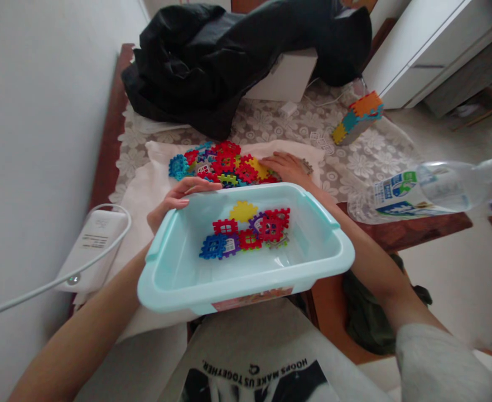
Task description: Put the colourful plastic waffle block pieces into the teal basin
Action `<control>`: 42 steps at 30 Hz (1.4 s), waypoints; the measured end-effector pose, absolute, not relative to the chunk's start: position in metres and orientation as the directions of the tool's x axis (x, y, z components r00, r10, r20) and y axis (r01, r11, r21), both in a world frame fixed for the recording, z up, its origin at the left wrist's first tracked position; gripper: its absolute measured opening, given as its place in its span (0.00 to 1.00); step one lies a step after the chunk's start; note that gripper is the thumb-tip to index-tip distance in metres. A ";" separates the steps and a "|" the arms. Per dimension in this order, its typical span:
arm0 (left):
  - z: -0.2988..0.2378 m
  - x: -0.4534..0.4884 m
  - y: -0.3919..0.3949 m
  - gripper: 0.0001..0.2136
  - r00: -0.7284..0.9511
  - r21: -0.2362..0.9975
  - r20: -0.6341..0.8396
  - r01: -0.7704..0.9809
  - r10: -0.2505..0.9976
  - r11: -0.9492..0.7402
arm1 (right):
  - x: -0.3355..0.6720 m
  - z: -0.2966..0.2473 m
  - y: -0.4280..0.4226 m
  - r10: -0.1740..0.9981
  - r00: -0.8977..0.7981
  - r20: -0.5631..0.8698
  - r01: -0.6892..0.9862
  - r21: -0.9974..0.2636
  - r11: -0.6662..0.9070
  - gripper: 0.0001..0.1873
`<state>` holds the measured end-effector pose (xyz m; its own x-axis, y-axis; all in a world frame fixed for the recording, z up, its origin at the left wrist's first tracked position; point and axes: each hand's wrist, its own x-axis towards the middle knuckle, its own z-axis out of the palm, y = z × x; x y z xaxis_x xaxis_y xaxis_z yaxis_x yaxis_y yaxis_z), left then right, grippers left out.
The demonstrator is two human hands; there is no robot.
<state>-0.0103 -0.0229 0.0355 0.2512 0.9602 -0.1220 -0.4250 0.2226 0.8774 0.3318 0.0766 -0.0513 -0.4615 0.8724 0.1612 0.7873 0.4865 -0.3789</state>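
Observation:
A light blue plastic tub (246,290) is tilted in front of my body, its inside facing up towards me. My left hand (173,204) grips its far left rim, fingers lying along the edge. Inside the tub are several interlocking plastic building pieces, among them a yellow piece (243,210), a red piece (271,227) and a blue piece (213,245). Beyond the tub lies a heap of colourful building pieces (227,159) on a white cloth (135,195). My right hand (287,166) rests at the heap's right side with its fingers stretched out. A grey piece (307,166) sits beside it.
An assembled block shape (358,117) stands at the back right of the lace-covered table (263,120). A clear bottle (421,190) is by the right edge. Black fabric (196,61) partly covers a white box (285,75). A white device with a cable (93,251) lies left.

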 end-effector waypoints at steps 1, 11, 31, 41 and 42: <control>0.035 -0.010 -0.023 0.17 0.248 0.880 -0.126 -0.419 0.961 0.223 | 0.332 -0.050 0.078 0.872 -0.454 0.184 0.781 -0.388 0.489 0.32; 0.035 -0.008 -0.026 0.16 0.219 0.879 -0.138 -0.423 0.966 0.222 | 0.333 -0.034 0.073 0.871 -0.354 0.340 0.713 -0.505 0.486 0.21; 0.031 -0.013 -0.020 0.17 0.248 0.900 -0.080 -0.398 0.965 0.177 | 0.334 -0.045 0.083 0.879 -0.302 0.369 0.716 -0.522 0.465 0.18; 0.026 -0.016 -0.016 0.17 0.293 0.894 -0.094 -0.396 0.952 0.210 | 0.335 -0.045 0.078 0.805 -0.369 0.465 0.531 -0.605 0.593 0.17; 0.027 -0.016 -0.016 0.16 0.290 0.893 -0.097 -0.397 0.952 0.212 | 0.336 -0.044 0.077 0.797 -0.378 0.471 0.517 -0.607 0.603 0.18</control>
